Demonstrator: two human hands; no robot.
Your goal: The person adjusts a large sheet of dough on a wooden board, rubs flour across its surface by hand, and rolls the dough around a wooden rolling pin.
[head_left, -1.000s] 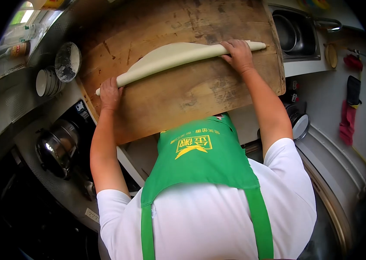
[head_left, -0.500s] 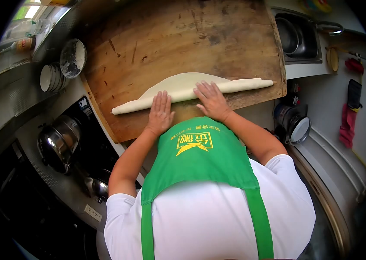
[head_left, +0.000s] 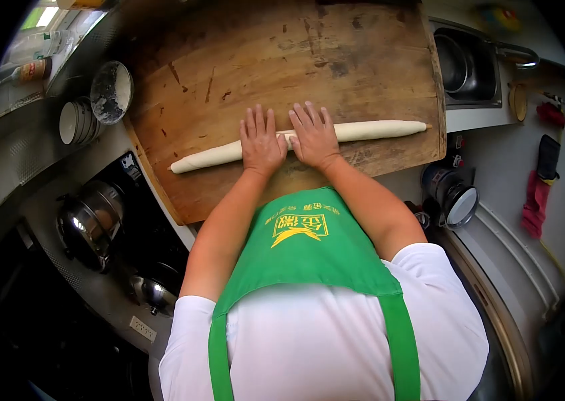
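Observation:
A long sheet of dough [head_left: 212, 156] is wrapped right around a thin rolling pin [head_left: 429, 126], whose bare tip pokes out at the right end. The roll lies slightly aslant across a big wooden board [head_left: 262, 73]. Flat on the middle of the roll rests my left hand [head_left: 262, 142], fingers stretched out and pointing away from me. Close beside it, my right hand [head_left: 314, 135] presses on the dough too, fingers extended, thumbs nearly touching. Both palms hide the middle of the roll.
Left of the board stand a floury bowl [head_left: 112, 92], stacked white bowls [head_left: 78, 121] and a steel pot [head_left: 92, 224]. A sink [head_left: 466, 63] sits at the back right. Cloths hang on the right wall, with a pot [head_left: 460, 204] below.
The dough flap that lay spread behind the pin is now rolled up around it. My hands have moved forward and closer together at the middle.

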